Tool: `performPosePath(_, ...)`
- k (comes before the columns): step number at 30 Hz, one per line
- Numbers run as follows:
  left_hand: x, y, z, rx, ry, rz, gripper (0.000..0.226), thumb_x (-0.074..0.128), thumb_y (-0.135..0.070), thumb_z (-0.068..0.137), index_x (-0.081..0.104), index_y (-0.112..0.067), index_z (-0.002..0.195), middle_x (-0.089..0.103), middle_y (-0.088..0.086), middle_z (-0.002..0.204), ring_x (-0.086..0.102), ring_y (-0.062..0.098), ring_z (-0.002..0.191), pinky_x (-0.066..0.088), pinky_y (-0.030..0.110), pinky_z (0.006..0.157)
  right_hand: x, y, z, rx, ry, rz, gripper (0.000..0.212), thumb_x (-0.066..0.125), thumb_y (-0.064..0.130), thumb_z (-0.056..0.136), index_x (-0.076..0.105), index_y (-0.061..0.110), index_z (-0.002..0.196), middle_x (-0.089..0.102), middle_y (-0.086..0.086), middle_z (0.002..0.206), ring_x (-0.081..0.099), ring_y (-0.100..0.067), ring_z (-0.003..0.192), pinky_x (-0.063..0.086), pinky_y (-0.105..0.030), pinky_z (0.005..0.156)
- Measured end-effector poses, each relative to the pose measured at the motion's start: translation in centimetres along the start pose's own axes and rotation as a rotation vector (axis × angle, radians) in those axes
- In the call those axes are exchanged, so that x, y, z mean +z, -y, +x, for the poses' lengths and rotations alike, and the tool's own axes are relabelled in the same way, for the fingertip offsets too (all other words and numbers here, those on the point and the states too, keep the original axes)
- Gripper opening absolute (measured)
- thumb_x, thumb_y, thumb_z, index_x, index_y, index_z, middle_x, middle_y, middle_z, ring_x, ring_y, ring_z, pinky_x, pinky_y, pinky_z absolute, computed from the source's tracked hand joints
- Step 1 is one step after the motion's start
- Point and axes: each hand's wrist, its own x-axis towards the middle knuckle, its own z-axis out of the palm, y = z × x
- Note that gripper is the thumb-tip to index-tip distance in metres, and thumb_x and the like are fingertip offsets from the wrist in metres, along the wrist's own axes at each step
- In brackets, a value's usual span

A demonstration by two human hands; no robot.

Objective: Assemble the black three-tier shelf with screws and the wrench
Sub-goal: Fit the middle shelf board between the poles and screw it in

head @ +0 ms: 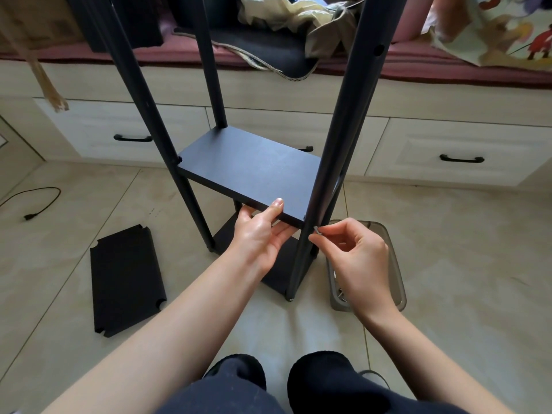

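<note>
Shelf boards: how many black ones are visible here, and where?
3: the middle board held by the left hand, the bottom board between the poles, and a loose board on the floor at left.

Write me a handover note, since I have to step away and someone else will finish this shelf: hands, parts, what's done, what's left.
Left hand grips the front edge of the middle board, holding it level.
Right hand pinches a screw at the near right pole, beside the board's corner.
Bottom board sits low between the poles; a third board lies on the floor to the left. Grey parts tray is on the floor, right of the frame.
Left: drive this screw, check the middle board's other corners, fit the top board. The wrench isn't visible.
</note>
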Motion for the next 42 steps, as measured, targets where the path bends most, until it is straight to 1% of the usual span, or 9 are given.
performPosePath(7, -0.1, 0.0, 0.2, 0.0, 0.013, -0.008, 0.048, 0.061, -0.001, 0.096, 0.045, -0.007, 0.141, 0.061, 0.022, 0.132, 0.071, 0.038, 0.104, 0.064, 0.045, 0.074, -0.2, -0.4, 0.3, -0.04, 0.004, -0.008, 0.011, 0.083, 0.018, 0.077, 0.073, 0.021, 0.078, 0.069, 0.01, 0.069, 0.063, -0.005, 0.061, 0.046, -0.017, 0.059)
performPosePath(12, -0.1, 0.1, 0.3, 0.006, 0.007, -0.006, 0.047, 0.062, -0.001, 0.096, 0.045, -0.007, 0.14, 0.06, 0.023, 0.132, 0.071, 0.037, 0.102, 0.064, 0.042, 0.068, -0.3, -0.3, 0.4, -0.258, 0.0, -0.189, 0.014, 0.083, 0.012, 0.077, 0.07, 0.013, 0.078, 0.066, 0.006, 0.069, 0.061, -0.009, 0.066, 0.044, -0.011, 0.062)
performPosePath(15, -0.1, 0.1, 0.4, 0.007, 0.002, -0.021, 0.049, 0.063, -0.002, 0.095, 0.045, -0.009, 0.14, 0.062, 0.022, 0.129, 0.073, 0.036, 0.099, 0.062, 0.039, 0.065, -0.5, -0.5, 0.6, -0.3, -0.002, -0.242, 0.016, 0.084, 0.009, 0.075, 0.068, 0.012, 0.077, 0.065, 0.005, 0.072, 0.06, -0.008, 0.067, 0.043, -0.011, 0.064)
performPosePath(24, 0.0, 0.3, 0.6, 0.008, -0.011, -0.065, 0.054, 0.067, -0.002, 0.093, 0.042, -0.012, 0.14, 0.066, 0.019, 0.117, 0.076, 0.029, 0.084, 0.062, 0.037, 0.063, -1.0, -0.2, 1.8, 0.007, 0.093, -0.065, 0.018, 0.086, 0.02, 0.072, 0.068, 0.024, 0.072, 0.07, 0.008, 0.069, 0.065, -0.006, 0.063, 0.051, -0.019, 0.06)
performPosePath(29, 0.2, 0.2, 0.5, 0.01, 0.019, -0.078, 0.052, 0.064, 0.001, 0.094, 0.042, -0.013, 0.14, 0.064, 0.019, 0.12, 0.074, 0.032, 0.093, 0.063, 0.039, 0.068, -1.5, 0.1, 2.1, -0.015, 0.145, -0.132, 0.018, 0.085, 0.017, 0.073, 0.068, 0.024, 0.071, 0.07, 0.007, 0.069, 0.066, -0.008, 0.063, 0.053, -0.028, 0.062)
performPosePath(33, 0.4, 0.2, 0.1, 0.017, 0.05, -0.092, 0.05, 0.061, 0.002, 0.096, 0.041, -0.015, 0.139, 0.063, 0.02, 0.124, 0.07, 0.037, 0.104, 0.063, 0.042, 0.077, -1.1, 0.2, 1.8, -0.186, 0.11, -0.3, 0.021, 0.085, 0.014, 0.072, 0.065, 0.02, 0.071, 0.067, 0.01, 0.067, 0.064, -0.009, 0.066, 0.048, -0.02, 0.062)
performPosePath(36, 0.5, 0.1, -0.1, 0.018, 0.059, -0.108, 0.048, 0.06, 0.001, 0.097, 0.041, -0.017, 0.137, 0.064, 0.018, 0.12, 0.071, 0.033, 0.099, 0.063, 0.037, 0.072, -0.9, 0.2, 2.0, -0.13, 0.094, -0.257, 0.021, 0.086, 0.012, 0.071, 0.066, 0.018, 0.069, 0.068, 0.01, 0.068, 0.062, -0.007, 0.062, 0.046, -0.014, 0.06)
performPosePath(39, 0.5, 0.0, -0.1, 0.016, 0.06, -0.123, 0.045, 0.061, 0.001, 0.097, 0.043, -0.018, 0.133, 0.065, 0.013, 0.112, 0.071, 0.026, 0.09, 0.063, 0.032, 0.065, -0.9, 0.2, 2.1, 0.011, 0.101, -0.121, 0.018, 0.087, 0.011, 0.071, 0.069, 0.015, 0.069, 0.07, 0.002, 0.067, 0.061, -0.007, 0.059, 0.048, -0.017, 0.058)
performPosePath(42, 0.5, 0.1, 0.0, 0.008, 0.051, -0.132, 0.042, 0.062, 0.0, 0.096, 0.044, -0.018, 0.129, 0.065, 0.012, 0.11, 0.071, 0.029, 0.095, 0.063, 0.032, 0.066, -1.0, 0.2, 2.0, 0.022, 0.099, -0.125, 0.016, 0.085, 0.013, 0.072, 0.07, 0.016, 0.07, 0.071, 0.002, 0.067, 0.061, -0.006, 0.058, 0.048, -0.015, 0.058)
